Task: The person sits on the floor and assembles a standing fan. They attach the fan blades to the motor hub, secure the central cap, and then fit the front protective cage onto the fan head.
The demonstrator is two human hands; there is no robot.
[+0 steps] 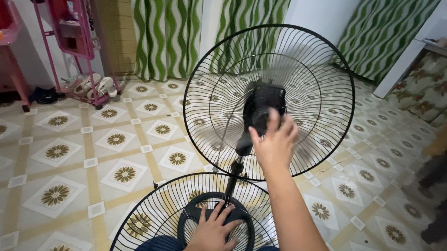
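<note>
A black standing fan rises in front of me, its rear wire guard (313, 59) mounted around the black motor housing (263, 103). My right hand (274, 141) reaches up and rests its fingers against the motor hub at the guard's centre. A second black wire guard (163, 209), with a solid round centre ring, lies flat low in the frame near my lap. My left hand (214, 233) lies spread on that centre ring, pressing down on it. The fan's pole (232, 179) runs down between the two guards.
The floor is patterned tile (79, 153). A pink metal rack (70, 26) and shoes (95, 85) stand at the back left. Green wavy curtains (167, 31) hang behind. A patterned couch (434, 85) sits at the right.
</note>
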